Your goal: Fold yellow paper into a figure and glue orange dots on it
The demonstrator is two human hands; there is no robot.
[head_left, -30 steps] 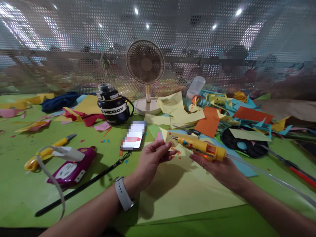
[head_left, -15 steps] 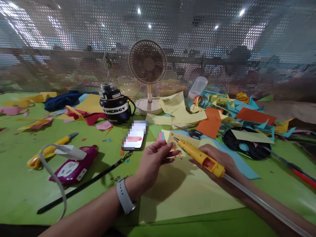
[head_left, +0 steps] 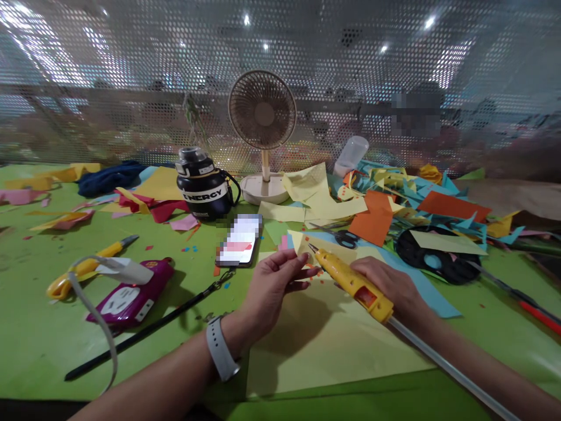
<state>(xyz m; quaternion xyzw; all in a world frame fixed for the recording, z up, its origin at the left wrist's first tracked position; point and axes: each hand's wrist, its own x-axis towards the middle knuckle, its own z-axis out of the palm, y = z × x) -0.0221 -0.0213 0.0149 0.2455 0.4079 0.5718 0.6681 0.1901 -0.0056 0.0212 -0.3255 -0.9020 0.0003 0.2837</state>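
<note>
In my right hand (head_left: 385, 283) is a yellow glue gun (head_left: 350, 280), gripped with its metal nozzle aimed at my left fingertips. A long translucent glue stick (head_left: 447, 362) sticks out of its back end toward the lower right. My left hand (head_left: 274, 286) has thumb and forefinger pinched just left of the nozzle; what lies between them is too small to make out. Beneath both hands is a large pale yellow paper sheet (head_left: 342, 356), with small orange-red paper bits scattered near the fingers. Light blue paper (head_left: 433, 292) lies partly under the sheet's right side.
Ahead stand a phone (head_left: 240, 241), a black bottle (head_left: 204, 196) and a desk fan (head_left: 263, 111). At left are a purple power strip (head_left: 153, 286) and a yellow cutter (head_left: 103, 254). Scissors (head_left: 346, 238), a black round pad (head_left: 407, 248) and heaped paper scraps (head_left: 372, 216) lie right.
The back end of the glue gun has swung slightly left and down, its glue stick steeper, and my right hand has shifted with it. My left hand stays in place.
</note>
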